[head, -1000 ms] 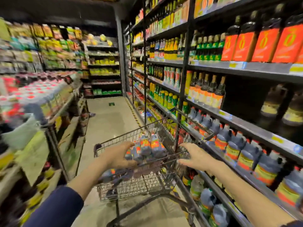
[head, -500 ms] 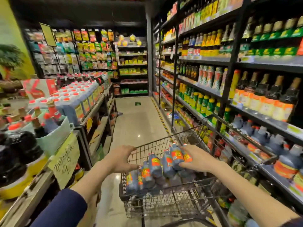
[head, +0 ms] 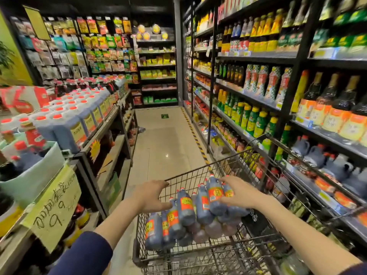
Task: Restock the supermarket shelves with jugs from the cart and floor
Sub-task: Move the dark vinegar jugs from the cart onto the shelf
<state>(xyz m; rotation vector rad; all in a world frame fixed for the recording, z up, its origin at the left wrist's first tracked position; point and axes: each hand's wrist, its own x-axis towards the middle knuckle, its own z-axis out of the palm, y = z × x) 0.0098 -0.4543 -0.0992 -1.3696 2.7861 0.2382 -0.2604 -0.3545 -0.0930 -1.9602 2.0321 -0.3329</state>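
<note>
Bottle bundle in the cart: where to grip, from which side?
Likely two-handed from above, one hand on each long flank, at the bodies rather than the necks. The bottle bundle lies tilted in the cart, red caps pointing away, and looks too wide for one hand. The left hand presses its left flank; the right hand curls over the right-hand bottles.
</note>
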